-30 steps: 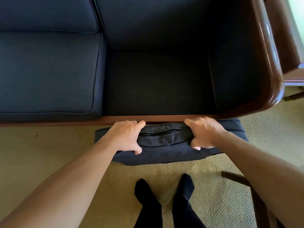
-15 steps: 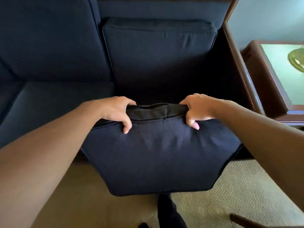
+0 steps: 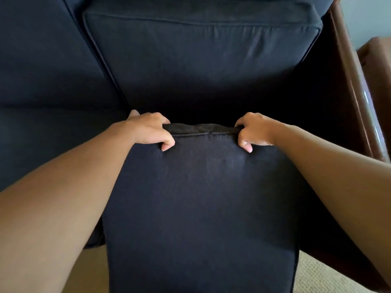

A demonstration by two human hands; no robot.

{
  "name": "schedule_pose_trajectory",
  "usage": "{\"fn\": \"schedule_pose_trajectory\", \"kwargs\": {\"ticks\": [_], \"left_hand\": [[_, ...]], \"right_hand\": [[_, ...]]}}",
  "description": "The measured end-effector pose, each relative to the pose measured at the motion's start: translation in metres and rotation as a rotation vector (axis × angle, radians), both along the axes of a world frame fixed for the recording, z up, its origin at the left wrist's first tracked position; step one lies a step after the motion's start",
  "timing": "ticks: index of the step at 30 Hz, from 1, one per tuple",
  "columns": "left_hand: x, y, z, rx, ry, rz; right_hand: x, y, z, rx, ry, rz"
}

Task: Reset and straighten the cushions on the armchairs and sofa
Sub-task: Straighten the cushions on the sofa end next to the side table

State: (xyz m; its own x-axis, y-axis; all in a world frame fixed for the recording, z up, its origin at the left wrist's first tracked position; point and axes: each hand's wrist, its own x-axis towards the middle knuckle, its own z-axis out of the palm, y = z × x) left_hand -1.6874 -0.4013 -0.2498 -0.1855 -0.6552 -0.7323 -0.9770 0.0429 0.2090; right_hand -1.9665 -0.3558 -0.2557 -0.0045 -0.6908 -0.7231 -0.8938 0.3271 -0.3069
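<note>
A: Both hands grasp the seat cushion [image 3: 201, 208] by its far edge, the left hand [image 3: 148, 132] and the right hand [image 3: 254, 132] each pinching the piped seam, at the frame's centre.

B: How does it handle?

A: I judge it bulky, soft, not heavy; the seam gives a firm hold.

B: And what is hidden?

A: Its lower edge is cut off at the bottom. The sofa [image 3: 42, 81] seat under it is too dark to read, below the back cushion [image 3: 201, 49].

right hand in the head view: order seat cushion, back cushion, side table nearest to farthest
1. seat cushion, its far edge gripped by the right hand.
2. back cushion, upright beyond it.
3. side table, far right, past the wooden sofa arm.
</note>
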Motion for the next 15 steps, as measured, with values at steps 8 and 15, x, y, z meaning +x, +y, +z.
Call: {"fn": "schedule_pose_trajectory", "kwargs": {"ticks": [8,15], "left_hand": [[-0.029,0.006,-0.09,-0.063,-0.078,-0.174],[-0.021,0.045,-0.127,-0.165,-0.051,-0.175]], "right_hand": [[-0.022,-0.009,-0.084,0.046,0.046,0.048],[-0.015,0.034,-0.122,-0.075,0.162,0.206]]}}
